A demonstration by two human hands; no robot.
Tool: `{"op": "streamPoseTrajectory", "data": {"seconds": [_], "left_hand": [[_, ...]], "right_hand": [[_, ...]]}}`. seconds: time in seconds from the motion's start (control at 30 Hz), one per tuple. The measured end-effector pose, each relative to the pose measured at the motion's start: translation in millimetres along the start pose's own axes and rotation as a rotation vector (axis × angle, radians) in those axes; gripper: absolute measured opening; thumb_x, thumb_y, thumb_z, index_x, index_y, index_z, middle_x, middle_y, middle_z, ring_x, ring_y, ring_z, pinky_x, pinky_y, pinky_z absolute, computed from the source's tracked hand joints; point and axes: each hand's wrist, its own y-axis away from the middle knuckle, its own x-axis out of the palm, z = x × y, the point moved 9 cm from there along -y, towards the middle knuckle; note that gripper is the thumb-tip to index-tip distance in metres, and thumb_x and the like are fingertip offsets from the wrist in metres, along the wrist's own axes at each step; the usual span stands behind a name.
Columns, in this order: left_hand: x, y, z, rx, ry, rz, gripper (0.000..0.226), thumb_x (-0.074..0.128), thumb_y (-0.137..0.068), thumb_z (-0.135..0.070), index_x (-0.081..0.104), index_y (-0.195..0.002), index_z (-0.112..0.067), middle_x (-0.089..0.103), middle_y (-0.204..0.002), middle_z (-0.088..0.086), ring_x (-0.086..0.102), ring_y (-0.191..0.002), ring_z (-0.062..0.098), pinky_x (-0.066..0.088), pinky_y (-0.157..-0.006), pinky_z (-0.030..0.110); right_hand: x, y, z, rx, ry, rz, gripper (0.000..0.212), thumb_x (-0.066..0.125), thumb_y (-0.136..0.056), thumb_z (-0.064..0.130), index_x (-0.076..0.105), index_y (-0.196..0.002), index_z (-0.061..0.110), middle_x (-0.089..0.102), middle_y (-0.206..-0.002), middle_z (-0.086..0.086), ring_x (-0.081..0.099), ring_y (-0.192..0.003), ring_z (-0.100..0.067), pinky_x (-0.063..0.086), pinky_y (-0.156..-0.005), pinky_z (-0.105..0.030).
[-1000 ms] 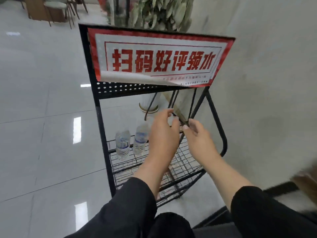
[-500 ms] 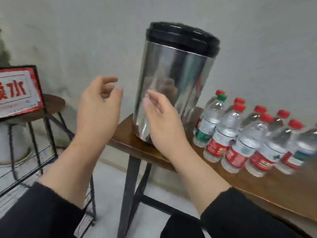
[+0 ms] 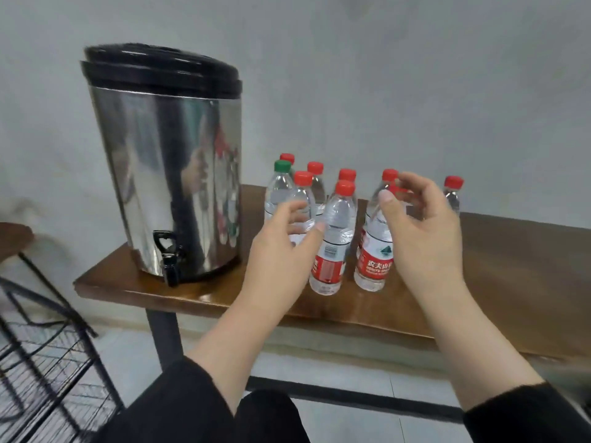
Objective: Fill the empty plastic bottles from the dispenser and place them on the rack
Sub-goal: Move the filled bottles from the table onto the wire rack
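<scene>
Several clear plastic bottles with red labels stand on the wooden table (image 3: 511, 282), most with red caps and one with a green cap (image 3: 282, 166). My left hand (image 3: 281, 251) hovers with spread fingers in front of a red-capped bottle (image 3: 302, 187), beside another bottle (image 3: 332, 247). Over the top of the front right bottle (image 3: 372, 260) my right hand (image 3: 425, 231) has thumb and fingers apart, gripping nothing. The steel dispenser (image 3: 166, 174) with a black lid stands at the table's left end, its black tap (image 3: 169, 255) facing me.
The black wire rack (image 3: 41, 362) is at the lower left, below table height. A round wooden stool top (image 3: 12, 235) shows at the left edge. A grey wall runs close behind the table. Bare tabletop lies right of the bottles.
My view swung right from the rack to the table. Both hands left the rack, passed in front of the dispenser and now reach the bottles.
</scene>
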Motion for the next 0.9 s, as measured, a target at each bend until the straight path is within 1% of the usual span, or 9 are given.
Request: {"op": "streamPoseTrajectory", "data": {"seconds": [0.07,0.13,0.23,0.33,0.43,0.5,0.67,0.8,0.9], "left_hand": [[19.5,-1.8,4.2,-0.005,-0.04,0.02,0.046,0.068,-0.096,-0.037,0.052,-0.138,-0.039,0.06,-0.131,-0.02,0.057,-0.12,-0.001,0.049,-0.106,0.035],[36.1,-6.3,4.1,0.001,-0.086,0.035,0.059,0.068,-0.096,-0.038,0.043,-0.15,-0.037,0.053,-0.146,-0.016,0.052,-0.131,0.006,0.046,-0.112,0.039],[53.0,-22.4,4.8,-0.008,-0.144,0.018,0.07,0.069,-0.095,-0.04,0.034,-0.156,-0.036,0.048,-0.153,-0.013,0.057,-0.127,0.016,0.05,-0.108,0.042],[67.7,-39.2,6.8,-0.026,-0.22,0.011,0.075,0.071,-0.093,-0.043,0.034,-0.157,-0.033,0.05,-0.153,-0.01,0.054,-0.135,0.022,0.051,-0.108,0.049],[80.8,-51.3,12.3,-0.068,-0.309,0.033,0.079,0.073,-0.091,-0.044,0.032,-0.157,-0.031,0.053,-0.15,-0.006,0.056,-0.133,0.024,0.053,-0.104,0.049],[85.6,-56.1,16.4,-0.091,-0.374,0.028,0.081,0.075,-0.09,-0.046,0.031,-0.156,-0.029,0.057,-0.147,-0.002,0.059,-0.129,0.027,0.055,-0.101,0.047],[89.4,-60.0,13.6,-0.069,-0.608,-0.001,0.082,0.076,-0.086,-0.053,0.035,-0.151,-0.025,0.063,-0.135,0.002,0.065,-0.12,0.029,0.057,-0.09,0.043],[94.6,-58.4,9.6,-0.073,-0.677,0.053,0.079,0.077,-0.086,-0.052,0.032,-0.146,-0.027,0.066,-0.127,0.003,0.067,-0.113,0.03,0.054,-0.08,0.039],[95.3,-58.6,10.7,-0.089,-0.711,0.076,0.076,0.076,-0.085,-0.055,0.037,-0.142,-0.022,0.066,-0.125,0.005,0.066,-0.112,0.03,0.054,-0.08,0.039]], "right_hand": [[-11.8,-7.5,-23.3,0.032,0.06,-0.032,0.038,0.068,-0.096,0.036,0.055,-0.132,0.033,0.057,-0.133,0.014,0.054,-0.124,-0.002,0.047,-0.104,-0.025],[-14.8,-14.2,-50.1,0.11,0.143,-0.009,0.057,0.069,-0.094,0.039,0.045,-0.145,0.033,0.048,-0.146,0.013,0.045,-0.134,-0.006,0.041,-0.111,-0.032],[-6.8,-22.4,-92.5,0.267,0.178,0.087,0.081,0.074,-0.091,0.039,0.029,-0.157,0.03,0.037,-0.16,0.007,0.038,-0.144,-0.014,0.039,-0.116,-0.043],[5.5,-25.9,-121.4,0.351,0.139,0.17,0.091,0.079,-0.086,0.039,0.025,-0.158,0.028,0.042,-0.158,0.005,0.045,-0.141,-0.018,0.043,-0.113,-0.046],[16.0,-28.1,-135.9,0.374,0.125,0.221,0.088,0.081,-0.084,0.038,0.029,-0.154,0.028,0.057,-0.142,0.008,0.058,-0.126,-0.018,0.051,-0.104,-0.045],[20.2,-30.6,-139.2,0.361,0.164,0.24,0.083,0.081,-0.085,0.038,0.032,-0.151,0.029,0.059,-0.136,0.008,0.06,-0.122,-0.018,0.053,-0.098,-0.041],[18.9,-34.9,-140.8,0.334,0.271,0.24,0.074,0.078,-0.088,0.036,0.034,-0.146,0.025,0.061,-0.136,0.002,0.062,-0.12,-0.023,0.051,-0.088,-0.034],[16.1,-34.6,-138.9,0.31,0.314,0.255,0.074,0.079,-0.087,0.037,0.035,-0.145,0.024,0.06,-0.137,0.0,0.062,-0.121,-0.024,0.054,-0.091,-0.038],[16.3,-30.8,-135.4,0.297,0.331,0.282,0.074,0.079,-0.087,0.037,0.035,-0.145,0.025,0.059,-0.14,0.001,0.061,-0.124,-0.024,0.054,-0.089,-0.037]]}}
